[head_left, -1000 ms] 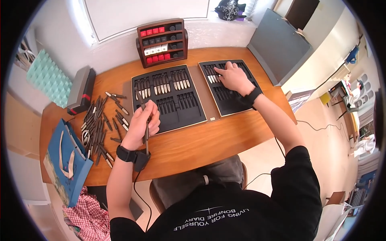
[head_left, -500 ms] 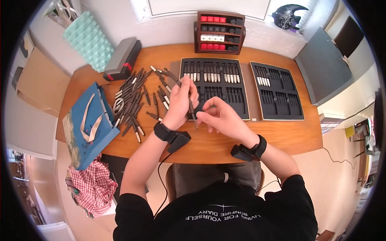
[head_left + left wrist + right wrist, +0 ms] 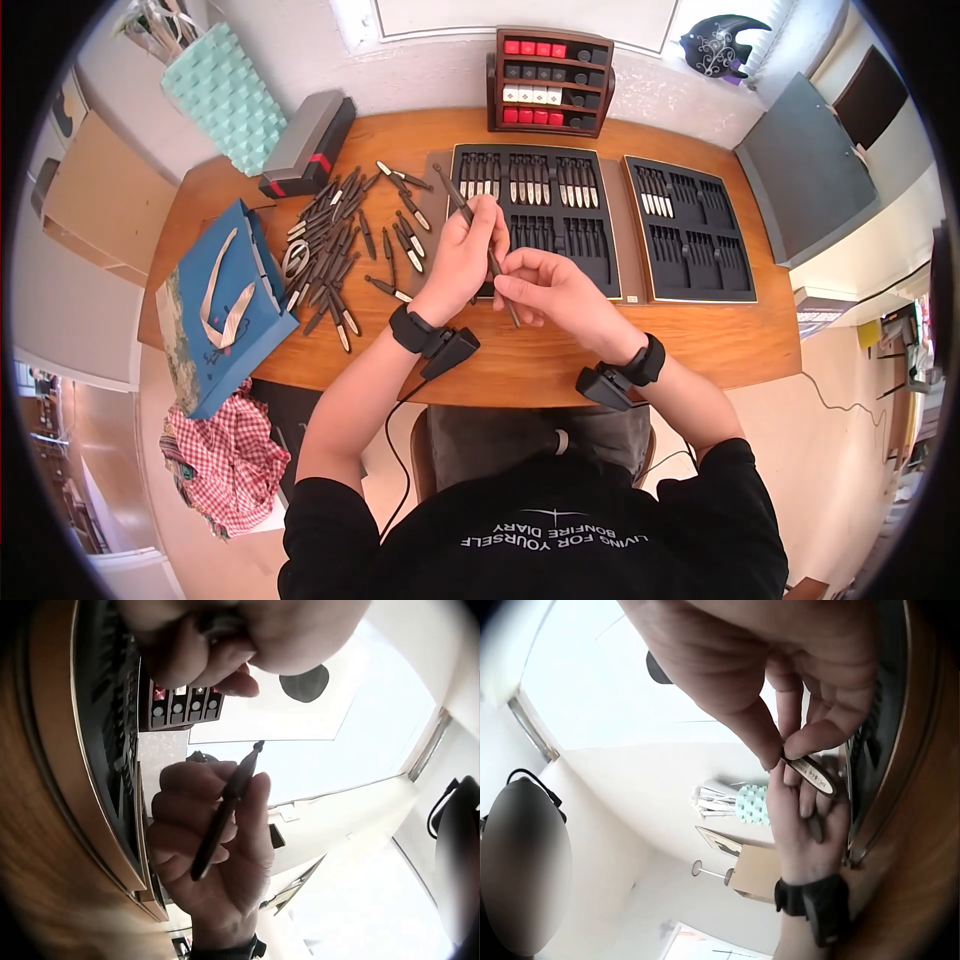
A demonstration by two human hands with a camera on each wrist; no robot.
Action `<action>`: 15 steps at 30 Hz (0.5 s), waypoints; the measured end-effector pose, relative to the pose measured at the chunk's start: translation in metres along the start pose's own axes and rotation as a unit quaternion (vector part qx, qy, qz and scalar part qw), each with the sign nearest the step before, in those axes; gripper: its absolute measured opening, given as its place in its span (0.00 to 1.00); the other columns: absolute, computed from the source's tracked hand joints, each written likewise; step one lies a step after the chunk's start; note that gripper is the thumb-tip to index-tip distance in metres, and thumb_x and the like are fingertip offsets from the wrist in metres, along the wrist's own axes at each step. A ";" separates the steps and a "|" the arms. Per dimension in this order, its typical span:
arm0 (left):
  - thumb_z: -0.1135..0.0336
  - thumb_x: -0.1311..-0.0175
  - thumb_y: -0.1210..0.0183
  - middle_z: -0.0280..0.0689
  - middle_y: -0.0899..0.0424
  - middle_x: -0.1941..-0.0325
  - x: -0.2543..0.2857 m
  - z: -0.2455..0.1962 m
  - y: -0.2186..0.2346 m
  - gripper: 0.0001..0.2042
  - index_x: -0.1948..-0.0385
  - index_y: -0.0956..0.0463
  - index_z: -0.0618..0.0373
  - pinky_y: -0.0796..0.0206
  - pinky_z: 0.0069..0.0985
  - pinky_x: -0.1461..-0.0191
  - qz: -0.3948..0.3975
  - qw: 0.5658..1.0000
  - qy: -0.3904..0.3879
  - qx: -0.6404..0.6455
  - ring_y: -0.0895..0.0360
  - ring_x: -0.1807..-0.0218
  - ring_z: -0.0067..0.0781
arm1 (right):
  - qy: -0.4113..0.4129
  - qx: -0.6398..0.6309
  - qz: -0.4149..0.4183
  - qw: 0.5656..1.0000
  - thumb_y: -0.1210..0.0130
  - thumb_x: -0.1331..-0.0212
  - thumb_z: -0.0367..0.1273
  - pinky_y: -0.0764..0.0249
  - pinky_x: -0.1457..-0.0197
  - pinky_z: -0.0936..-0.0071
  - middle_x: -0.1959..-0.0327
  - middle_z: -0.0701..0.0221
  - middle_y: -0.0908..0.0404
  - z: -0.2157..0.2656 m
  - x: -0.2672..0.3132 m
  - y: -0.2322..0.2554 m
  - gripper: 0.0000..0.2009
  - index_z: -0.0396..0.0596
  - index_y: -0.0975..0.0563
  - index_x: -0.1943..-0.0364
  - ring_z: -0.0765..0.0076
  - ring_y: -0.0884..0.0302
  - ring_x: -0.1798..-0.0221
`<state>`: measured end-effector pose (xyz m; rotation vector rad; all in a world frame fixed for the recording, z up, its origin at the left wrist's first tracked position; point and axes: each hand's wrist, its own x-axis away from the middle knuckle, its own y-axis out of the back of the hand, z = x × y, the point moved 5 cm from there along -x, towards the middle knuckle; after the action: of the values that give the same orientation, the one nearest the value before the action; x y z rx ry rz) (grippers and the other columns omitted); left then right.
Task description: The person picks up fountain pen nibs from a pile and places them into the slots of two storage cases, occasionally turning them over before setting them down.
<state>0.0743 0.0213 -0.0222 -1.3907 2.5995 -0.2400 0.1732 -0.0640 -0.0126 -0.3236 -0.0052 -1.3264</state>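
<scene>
My left hand (image 3: 462, 262) grips dark slender sticks, and one dark stick (image 3: 449, 187) juts out past its fingers toward the back of the table. Close in front of it, my right hand (image 3: 568, 298) pinches another dark stick (image 3: 217, 829) between thumb and fingers. A pale lettered face (image 3: 814, 775) shows on this stick in the right wrist view. Both hands are over the near edge of the left black tray (image 3: 600, 262), whose upper slots hold rows of similar sticks. The right black tray (image 3: 690, 285) has several sticks in its upper left slots.
Loose sticks (image 3: 325, 235) lie heaped at the table's left, beside a blue paper bag (image 3: 225, 315) and a long grey box (image 3: 308, 145). A wooden rack (image 3: 550, 80) of red, black and white blocks stands behind the trays. A grey panel (image 3: 810, 170) leans at the right.
My right hand has come from the right tray back to my left hand and now pinches a stick there. The head view has swung left, then stayed nearly still.
</scene>
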 end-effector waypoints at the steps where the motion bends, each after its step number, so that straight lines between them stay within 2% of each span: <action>1: 0.53 0.24 0.62 0.29 0.31 0.80 0.001 0.000 -0.001 0.15 0.70 0.36 0.51 0.48 0.14 0.78 0.001 1.000 0.022 0.014 0.39 0.80 0.13 | -0.001 -0.013 0.003 1.000 0.44 0.36 0.33 0.33 0.70 0.87 0.70 0.74 0.19 0.001 0.000 0.001 0.07 0.46 0.26 0.60 0.88 0.29 0.73; 4: 0.54 0.24 0.61 0.28 0.30 0.80 0.000 0.000 0.001 0.15 0.69 0.36 0.51 0.52 0.14 0.81 0.008 0.999 0.027 0.027 0.41 0.83 0.12 | 0.019 -0.022 0.005 1.000 0.41 0.38 0.31 0.32 0.70 0.87 0.69 0.76 0.19 -0.005 -0.004 0.011 0.07 0.48 0.26 0.60 0.87 0.28 0.72; 7: 0.54 0.23 0.61 0.28 0.31 0.81 -0.001 0.000 0.003 0.15 0.69 0.36 0.51 0.55 0.14 0.83 0.008 0.998 0.033 0.047 0.43 0.84 0.13 | 0.008 -0.014 -0.019 1.000 0.38 0.41 0.33 0.33 0.67 0.88 0.72 0.80 0.22 -0.001 0.001 0.020 0.07 0.50 0.25 0.65 0.88 0.28 0.71; 11: 0.54 0.23 0.62 0.28 0.34 0.83 -0.001 0.001 0.003 0.15 0.69 0.36 0.51 0.56 0.15 0.84 -0.010 0.998 0.033 0.051 0.47 0.86 0.15 | 0.014 -0.015 -0.038 0.999 0.37 0.42 0.32 0.33 0.68 0.87 0.71 0.79 0.22 0.002 0.007 0.035 0.07 0.50 0.25 0.66 0.87 0.28 0.71; 13: 0.54 0.23 0.63 0.28 0.35 0.84 -0.001 -0.002 0.002 0.15 0.69 0.36 0.51 0.56 0.15 0.83 -0.004 0.998 0.034 0.050 0.48 0.86 0.14 | 0.043 0.038 -0.082 0.995 0.38 0.42 0.29 0.31 0.66 0.86 0.71 0.79 0.21 0.014 0.014 0.053 0.06 0.48 0.25 0.65 0.86 0.26 0.69; 15: 0.54 0.23 0.63 0.28 0.36 0.84 -0.001 -0.003 0.002 0.15 0.70 0.37 0.51 0.56 0.15 0.83 0.004 0.998 0.028 0.047 0.48 0.86 0.14 | 0.110 0.123 -0.139 0.976 0.39 0.42 0.27 0.27 0.64 0.84 0.70 0.79 0.21 0.032 0.019 0.086 0.06 0.46 0.24 0.63 0.84 0.24 0.67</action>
<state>0.0728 0.0232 -0.0198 -1.3605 2.6014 -0.4010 0.2656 -0.0569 0.0013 0.0389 -0.0294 -1.6156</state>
